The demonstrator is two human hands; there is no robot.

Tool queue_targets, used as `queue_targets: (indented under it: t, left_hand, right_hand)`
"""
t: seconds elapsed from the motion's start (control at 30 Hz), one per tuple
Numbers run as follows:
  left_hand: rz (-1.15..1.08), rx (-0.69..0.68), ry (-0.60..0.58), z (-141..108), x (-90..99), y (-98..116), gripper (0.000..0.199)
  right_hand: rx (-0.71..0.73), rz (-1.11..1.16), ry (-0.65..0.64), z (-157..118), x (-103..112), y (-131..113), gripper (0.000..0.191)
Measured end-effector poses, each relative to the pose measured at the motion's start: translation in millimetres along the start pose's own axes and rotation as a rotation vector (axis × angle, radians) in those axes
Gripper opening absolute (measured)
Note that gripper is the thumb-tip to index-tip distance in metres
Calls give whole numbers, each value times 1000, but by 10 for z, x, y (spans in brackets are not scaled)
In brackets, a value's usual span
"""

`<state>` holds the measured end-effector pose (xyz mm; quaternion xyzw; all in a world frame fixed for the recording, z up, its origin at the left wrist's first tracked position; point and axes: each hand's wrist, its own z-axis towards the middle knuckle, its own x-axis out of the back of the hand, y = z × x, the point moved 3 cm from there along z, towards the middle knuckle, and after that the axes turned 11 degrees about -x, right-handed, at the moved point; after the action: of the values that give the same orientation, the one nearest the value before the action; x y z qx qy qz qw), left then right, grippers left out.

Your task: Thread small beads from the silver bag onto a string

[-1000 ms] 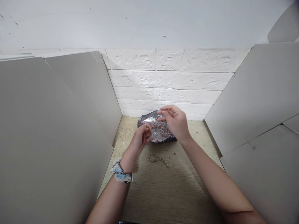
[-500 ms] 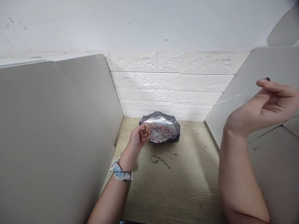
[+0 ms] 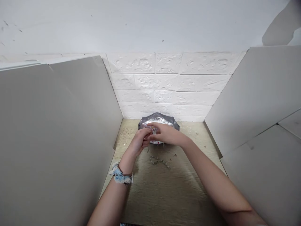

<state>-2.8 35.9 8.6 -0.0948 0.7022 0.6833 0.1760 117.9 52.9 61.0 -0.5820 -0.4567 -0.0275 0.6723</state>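
My left hand (image 3: 140, 140) is closed in a pinch in front of a silver bag (image 3: 157, 117) of small colourful beads. A clear thread ran from these fingers half a second ago; it hardly shows now. Reaching in from the right, my right hand (image 3: 168, 133) has its thumb and forefinger curled at the left fingertips. What lies between them is too small to make out. The right hand covers much of the bag's open front. Below the hands, a short string of pale beads (image 3: 160, 162) lies on the wooden tabletop (image 3: 164, 194).
Grey panels stand on the left (image 3: 70, 135) and right (image 3: 246, 94). A white brick-pattern wall (image 3: 164, 83) closes the back, close behind the bag. Tiny loose bits (image 3: 175, 155) lie on the tabletop. A blue and white scrunchie (image 3: 121, 174) circles my left wrist.
My right hand has come down and left from high on the right side to meet my left hand. The left hand stays pinched in nearly the same place before the bag.
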Motion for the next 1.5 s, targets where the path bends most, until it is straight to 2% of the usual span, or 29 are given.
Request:
queue_targets:
  t: [0.1, 0.2, 0.27, 0.4, 0.5, 0.6, 0.83, 0.93, 1.03, 1.13, 1.23, 1.3, 1.33, 1.4, 1.5]
  left_hand:
    - [-5, -32, 41, 8, 28, 9, 25]
    - [-20, -47, 51, 16, 39, 24, 25]
    - [-20, -56, 52, 17, 34, 31, 26]
    - [-12, -44, 26, 10, 13, 31, 23]
    - [-41, -37, 19, 8, 21, 35, 23]
    - [-66, -47, 18, 10, 46, 45, 25]
    - [-102, -71, -3, 13, 72, 62, 26]
    - [-108, -61, 1, 5, 66, 68, 25]
    - [-88, -62, 7, -5, 50, 78, 23]
    - [-57, -74, 1, -11, 31, 87, 21]
    - [-30, -75, -1, -10, 26, 84, 23]
    - [-14, -70, -3, -7, 28, 74, 23]
    - [-6, -65, -4, -5, 30, 68, 24]
    - [6, -53, -10, -3, 31, 57, 24]
    - [1, -36, -15, -4, 24, 46, 24]
  right_hand:
    - [13, -95, -52, 58, -63, 59, 25]
    - [13, -116, 13, 52, 47, 85, 33]
    - [13, -6, 101, 13, 174, 73, 35]
    - [11, 409, 366, -125, 483, 71, 34]
    - [131, 731, 611, -296, 730, 77, 31]
    - [282, 949, 824, -518, 943, 76, 27]
    - [534, 1149, 1391, -1046, 1241, 117, 30]
    - [552, 1171, 1491, -1101, 1269, 143, 31]
    - [499, 1208, 1376, -975, 1231, 157, 24]
    - [304, 1115, 1084, -722, 1119, 154, 19]
    - [-1, 688, 664, -455, 907, 131, 21]
    - [-133, 339, 410, -334, 721, 120, 28]
    - [-161, 189, 343, -294, 635, 115, 32]
    - [-168, -29, 313, -236, 486, 100, 36]
    - [-144, -161, 250, -150, 272, 85, 35]
